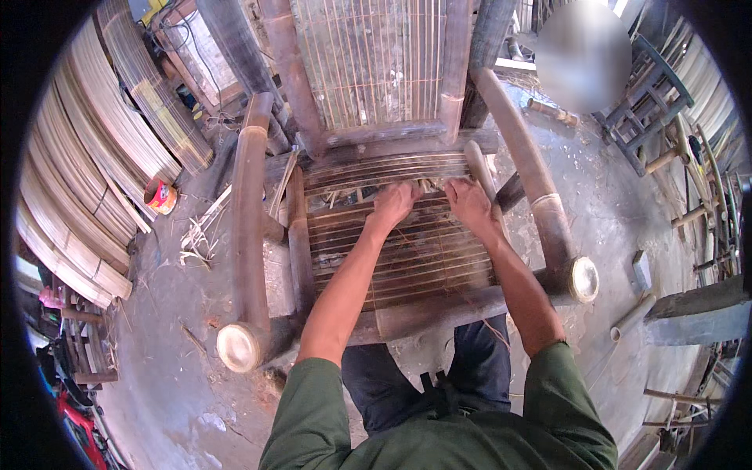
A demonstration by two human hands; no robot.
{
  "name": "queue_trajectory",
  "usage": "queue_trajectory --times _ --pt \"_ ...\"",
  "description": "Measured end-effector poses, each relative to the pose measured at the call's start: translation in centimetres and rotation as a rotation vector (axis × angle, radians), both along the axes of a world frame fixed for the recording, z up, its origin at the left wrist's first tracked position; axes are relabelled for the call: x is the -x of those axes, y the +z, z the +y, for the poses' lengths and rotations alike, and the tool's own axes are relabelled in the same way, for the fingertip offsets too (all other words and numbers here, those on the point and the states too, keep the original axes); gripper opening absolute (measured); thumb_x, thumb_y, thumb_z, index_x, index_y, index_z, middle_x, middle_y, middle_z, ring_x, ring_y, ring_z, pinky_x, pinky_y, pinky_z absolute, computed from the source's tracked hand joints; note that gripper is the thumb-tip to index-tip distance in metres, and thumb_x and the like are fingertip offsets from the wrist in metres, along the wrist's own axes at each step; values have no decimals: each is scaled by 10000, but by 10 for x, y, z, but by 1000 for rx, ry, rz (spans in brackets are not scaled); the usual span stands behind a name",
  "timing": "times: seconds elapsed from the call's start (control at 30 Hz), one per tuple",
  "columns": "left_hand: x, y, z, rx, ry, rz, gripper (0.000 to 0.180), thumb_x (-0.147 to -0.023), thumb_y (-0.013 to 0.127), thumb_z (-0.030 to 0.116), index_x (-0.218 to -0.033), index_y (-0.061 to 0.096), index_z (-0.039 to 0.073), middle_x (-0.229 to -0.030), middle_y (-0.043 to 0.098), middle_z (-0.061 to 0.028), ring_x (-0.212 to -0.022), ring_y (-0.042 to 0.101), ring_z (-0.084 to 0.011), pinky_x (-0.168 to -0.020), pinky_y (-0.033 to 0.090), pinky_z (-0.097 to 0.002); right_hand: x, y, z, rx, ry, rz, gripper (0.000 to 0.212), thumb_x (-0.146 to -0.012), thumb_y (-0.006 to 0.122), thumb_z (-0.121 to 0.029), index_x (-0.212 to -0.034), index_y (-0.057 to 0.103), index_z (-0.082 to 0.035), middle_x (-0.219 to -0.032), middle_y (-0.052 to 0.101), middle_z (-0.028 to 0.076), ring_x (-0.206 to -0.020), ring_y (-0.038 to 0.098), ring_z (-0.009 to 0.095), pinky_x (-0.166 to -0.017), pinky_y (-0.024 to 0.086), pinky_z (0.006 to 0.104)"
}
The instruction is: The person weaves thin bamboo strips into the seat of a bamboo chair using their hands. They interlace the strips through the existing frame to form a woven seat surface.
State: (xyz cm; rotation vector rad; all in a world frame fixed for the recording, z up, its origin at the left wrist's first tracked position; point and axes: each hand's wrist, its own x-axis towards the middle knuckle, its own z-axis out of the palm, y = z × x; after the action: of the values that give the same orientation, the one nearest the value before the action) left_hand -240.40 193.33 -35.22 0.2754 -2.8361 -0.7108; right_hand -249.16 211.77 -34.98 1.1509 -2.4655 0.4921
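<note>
A bamboo chair stands in front of me, its seat made of thin bamboo slats [345, 249] running from side to side. My left hand [395, 204] is closed, fingers curled at a slat by the gap toward the back of the seat. Just right of it, my right hand [470, 202] is also closed with its fingers bent down on the same row. Both seem to pinch a bamboo slat, though the fingertips are partly hidden. Thin strands cross the slats below my hands. Behind rises the slatted backrest [368, 70].
Thick bamboo armrests flank the seat, the left one [251, 219] and the right one [529, 160]. Bundles of split bamboo [70, 180] lean at the left, near a red tub [160, 196]. Bamboo scraps [201, 239] litter the concrete floor. A dark green frame [650, 98] stands far right.
</note>
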Motion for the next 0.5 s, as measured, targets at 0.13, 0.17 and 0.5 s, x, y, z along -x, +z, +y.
queue_trajectory --times 0.13,0.17,0.5 --pt "7 4 19 -83 -23 -181 322 -945 471 348 -922 671 97 -931 680 -149 -923 636 -359 -838 443 -496 -28 23 30 -61 -111 -139 225 -885 589 -291 -950 625 -79 -818 640 179 -714 638 376 -638 514 492" --pt "5 1 18 -73 -24 -173 326 -945 467 353 -928 674 103 -922 684 -143 -919 638 -358 -830 441 -506 -37 27 32 -77 -128 -127 242 -882 590 -302 -944 626 -71 -824 646 186 -716 638 381 -638 513 502" --pt "11 -3 20 -31 -73 -205 527 -899 427 581 -1116 652 157 -1136 644 -136 -1090 580 -361 -917 347 -607 -41 179 29 -265 144 -203 211 -864 536 -229 -887 634 -43 -886 667 182 -847 660 367 -684 526 487"
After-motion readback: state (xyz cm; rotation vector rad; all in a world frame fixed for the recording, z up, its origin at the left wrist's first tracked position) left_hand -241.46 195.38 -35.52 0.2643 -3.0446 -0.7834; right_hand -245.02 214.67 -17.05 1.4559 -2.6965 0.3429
